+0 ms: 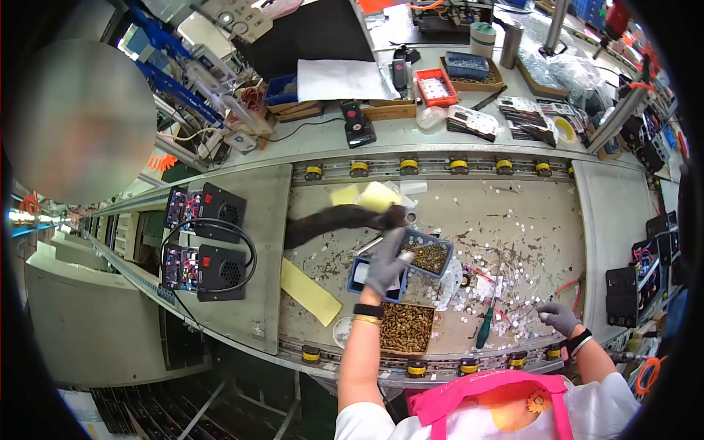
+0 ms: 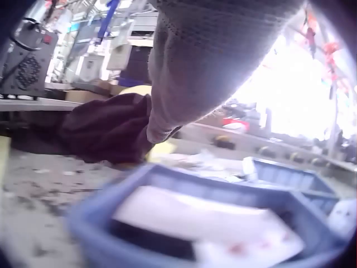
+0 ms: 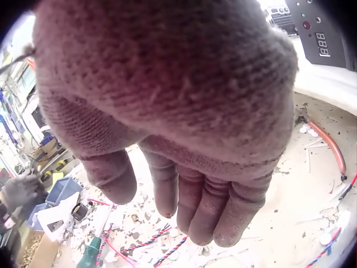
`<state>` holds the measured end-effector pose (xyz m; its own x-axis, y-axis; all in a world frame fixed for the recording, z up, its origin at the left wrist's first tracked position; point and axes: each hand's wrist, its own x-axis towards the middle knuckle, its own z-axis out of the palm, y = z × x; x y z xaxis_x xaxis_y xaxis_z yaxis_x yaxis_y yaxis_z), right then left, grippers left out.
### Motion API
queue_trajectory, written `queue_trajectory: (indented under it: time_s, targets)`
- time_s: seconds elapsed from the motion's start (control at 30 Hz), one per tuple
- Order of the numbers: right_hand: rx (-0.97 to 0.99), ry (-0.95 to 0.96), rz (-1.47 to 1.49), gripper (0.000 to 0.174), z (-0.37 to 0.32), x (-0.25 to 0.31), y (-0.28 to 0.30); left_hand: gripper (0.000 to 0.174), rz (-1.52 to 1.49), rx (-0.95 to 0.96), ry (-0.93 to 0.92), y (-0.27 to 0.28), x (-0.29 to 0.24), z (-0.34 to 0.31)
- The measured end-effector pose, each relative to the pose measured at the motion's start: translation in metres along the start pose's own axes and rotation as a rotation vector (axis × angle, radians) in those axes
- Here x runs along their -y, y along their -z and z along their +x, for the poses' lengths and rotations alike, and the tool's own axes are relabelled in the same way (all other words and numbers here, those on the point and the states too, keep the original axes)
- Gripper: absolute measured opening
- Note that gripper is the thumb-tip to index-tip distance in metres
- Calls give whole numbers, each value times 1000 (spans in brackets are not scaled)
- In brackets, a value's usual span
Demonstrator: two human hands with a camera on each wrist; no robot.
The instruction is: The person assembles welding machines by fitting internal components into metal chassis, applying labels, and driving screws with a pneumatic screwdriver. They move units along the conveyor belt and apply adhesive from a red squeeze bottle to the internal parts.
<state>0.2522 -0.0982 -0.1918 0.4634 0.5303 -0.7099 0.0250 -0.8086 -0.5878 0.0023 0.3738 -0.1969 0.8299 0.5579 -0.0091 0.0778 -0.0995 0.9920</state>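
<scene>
My gloved left hand [image 1: 386,265] reaches over a blue bin [image 2: 162,178] with white paper [image 1: 361,273] in it, thumb out to the side. Its fingertips meet the end of a dark sleeve-like shape [image 1: 334,222]; whether they touch is unclear. In the left wrist view, the glove [image 2: 203,61] hides part of the dark cloth [image 2: 106,125]. Beside it is a blue bin of small brass-coloured parts [image 1: 429,258]. My right hand [image 1: 560,320], gloved, hovers at the right over scattered bits; the right wrist view shows its fingers [image 3: 189,201] loosely bent, holding nothing.
A box of brass parts [image 1: 405,328] stands near the front rail. A green-handled screwdriver [image 1: 485,328] lies among wires and white bits. Yellow sheets [image 1: 311,291] lie left. Black units with cables [image 1: 220,271] stand further left, with more black units [image 1: 622,295] at the right.
</scene>
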Motion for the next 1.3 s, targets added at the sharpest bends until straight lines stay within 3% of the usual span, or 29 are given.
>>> queue_trajectory:
  time_s: [0.07,0.13,0.2,0.27,0.33,0.4,0.47,0.53,0.6,0.67,0.73,0.83,1.07,1.17,1.3]
  targets:
    - [-28,10,46,31,-12,23,4,68,141,166,-65,-37,-48,6]
    - [-100,57,90,30,-17,12,11,69,401,209,-143,-73,-58,4]
    - [-262,136,67,27,-29,2,25,63,254,271,-85,-101,-68,-14]
    - [-622,269,-42,36,-23,-59,39,58,-94,422,128,-123,-82,-40]
    - [-803,-86,-278,49,-47,-53,60,54,-309,460,214,-147,-101,-77]
    - [-924,17,-774,59,-49,-99,77,47,-248,494,327,-164,-105,-114]
    - [-800,-68,-780,61,-56,-112,80,44,-259,510,398,-180,-103,-151]
    - [-783,-72,-775,67,-74,-82,81,41,-254,500,505,-194,-119,-176]
    - [-574,-227,-720,78,-69,-67,85,37,-258,459,547,-207,-121,-196]
    - [-574,-189,-831,77,-48,-81,76,37,-190,486,534,-216,-129,-203]
    - [-622,-251,-804,70,3,-112,67,37,-147,484,520,-224,-133,-209]
    - [-571,-335,-898,62,26,-112,53,32,-135,408,531,-233,-148,-217]
    - [-615,-220,-769,64,47,-102,15,31,-137,381,570,-232,-156,-238]
    - [-531,-205,-428,61,52,-66,-20,31,-128,347,564,-231,-162,-243]
    - [-221,-95,-738,65,60,4,-96,32,-103,312,556,-225,-145,-240]
